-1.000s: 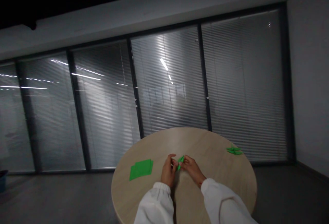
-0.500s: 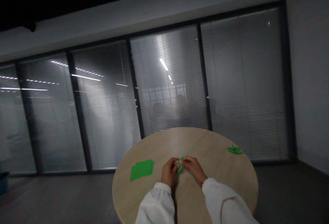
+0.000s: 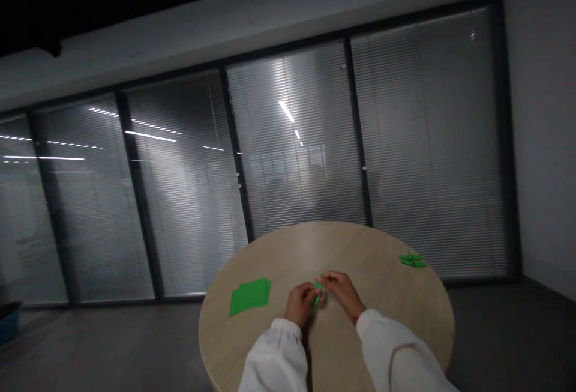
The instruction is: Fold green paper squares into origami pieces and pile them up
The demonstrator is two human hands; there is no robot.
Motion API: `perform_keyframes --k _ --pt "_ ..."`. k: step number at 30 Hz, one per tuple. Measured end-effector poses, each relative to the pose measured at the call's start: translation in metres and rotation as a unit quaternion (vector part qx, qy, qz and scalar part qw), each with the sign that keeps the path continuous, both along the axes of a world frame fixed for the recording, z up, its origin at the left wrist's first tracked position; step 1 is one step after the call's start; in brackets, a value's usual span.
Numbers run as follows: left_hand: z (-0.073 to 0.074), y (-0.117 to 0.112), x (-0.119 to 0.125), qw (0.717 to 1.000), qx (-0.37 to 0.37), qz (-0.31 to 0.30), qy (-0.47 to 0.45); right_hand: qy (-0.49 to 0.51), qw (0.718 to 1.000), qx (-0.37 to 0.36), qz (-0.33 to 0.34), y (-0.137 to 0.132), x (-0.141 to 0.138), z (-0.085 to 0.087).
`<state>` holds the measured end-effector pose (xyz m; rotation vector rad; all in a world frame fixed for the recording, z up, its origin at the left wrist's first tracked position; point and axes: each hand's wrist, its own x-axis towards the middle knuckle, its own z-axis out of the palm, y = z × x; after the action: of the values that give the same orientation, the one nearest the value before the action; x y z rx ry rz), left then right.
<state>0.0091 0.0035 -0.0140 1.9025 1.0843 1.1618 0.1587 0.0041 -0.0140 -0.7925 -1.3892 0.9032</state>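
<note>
Left hand (image 3: 299, 304): grip pinches the small folded green paper (image 3: 317, 291), held above the round tabletop (image 3: 288, 249).
Right hand (image 3: 342, 292): fingertips clenched on that paper.
Finished: folded green pieces (image 3: 413, 261), far right.
Remaining: stack of green paper squares (image 3: 250, 296).

Pretty dim shot, honestly: the only real light is the strip light reflections (image 3: 286, 111) on the window blinds (image 3: 292, 158), the top left goes pitch black, and the worktop (image 3: 373, 248) looks soft and murky.
</note>
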Motion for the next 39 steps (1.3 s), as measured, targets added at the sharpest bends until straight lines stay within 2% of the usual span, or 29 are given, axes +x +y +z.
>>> perform_keyframes --k 6,13,19,24,26,33,39 --pt "0.0 0.0 0.001 0.998 -0.036 -0.043 -0.033 0.003 1.0 -0.009 -0.022 -0.006 0.002 0.005" --pt "0.005 -0.004 0.003 0.997 -0.042 -0.054 -0.035 0.014 1.0 -0.019 -0.021 -0.004 0.001 0.005" --pt "0.001 -0.003 0.005 0.99 -0.11 -0.053 -0.068 0.036 0.997 -0.029 -0.061 -0.007 0.004 0.01" --pt "0.003 -0.006 0.006 0.99 -0.101 -0.042 -0.086 0.038 0.998 -0.03 0.029 -0.008 0.002 0.008" --pt "0.003 -0.006 0.006 0.988 -0.108 -0.046 -0.097 0.029 0.998 -0.031 0.043 -0.006 0.0 0.006" --pt "-0.002 -0.001 0.006 0.982 -0.147 -0.056 -0.107 0.024 0.998 -0.031 -0.041 0.002 0.003 0.003" --pt "-0.01 0.006 0.002 0.978 -0.159 -0.073 -0.114 0.009 0.999 -0.026 -0.025 0.01 0.004 -0.007"
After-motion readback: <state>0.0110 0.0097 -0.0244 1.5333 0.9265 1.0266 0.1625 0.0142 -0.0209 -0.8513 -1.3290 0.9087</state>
